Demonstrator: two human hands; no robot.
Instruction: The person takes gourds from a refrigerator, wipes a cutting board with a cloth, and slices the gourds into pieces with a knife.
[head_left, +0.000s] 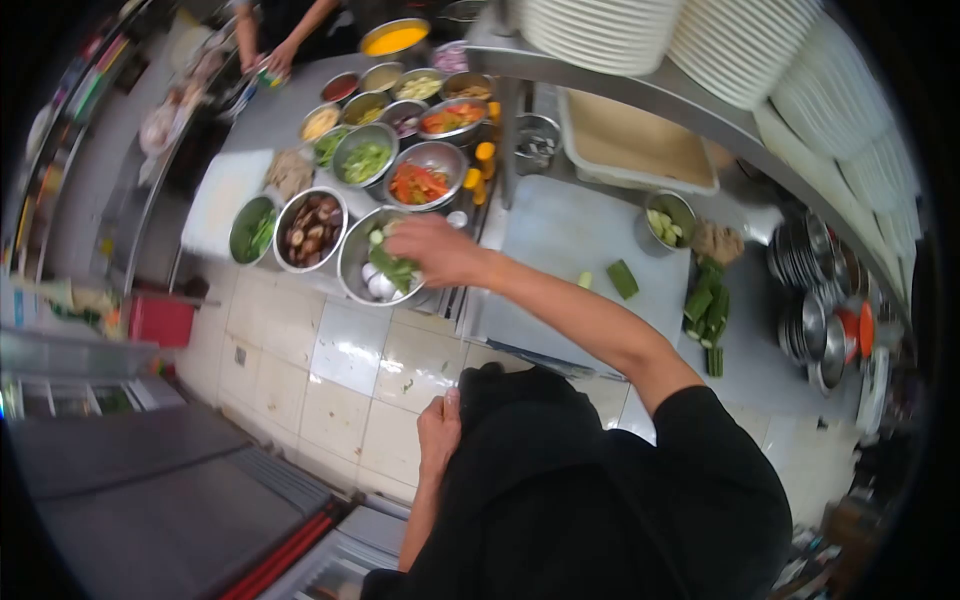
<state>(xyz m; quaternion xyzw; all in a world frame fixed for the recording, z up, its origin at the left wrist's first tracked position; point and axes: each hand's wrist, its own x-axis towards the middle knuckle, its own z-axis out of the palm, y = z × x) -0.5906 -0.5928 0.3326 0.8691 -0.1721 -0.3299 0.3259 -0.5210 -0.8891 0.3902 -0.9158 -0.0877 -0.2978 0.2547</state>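
Observation:
My right hand reaches across into a steel bowl at the counter's front edge. Its fingers curl down among green vegetable pieces; the fingertips are partly hidden, so what they grip is unclear. White rounded pieces lie in the same bowl. Low by my dark clothing, my left hand hangs with its fingers curled together and nothing visible in it. To the left of the bowl stands another one with brown mushroom pieces. Cut green pieces lie on the white cutting board.
Several bowls of cut vegetables, such as red peppers, crowd the counter behind. A shelf with stacked white plates overhangs the right side. Whole green vegetables and metal bowls are farther right. Another person's hands work at upper left.

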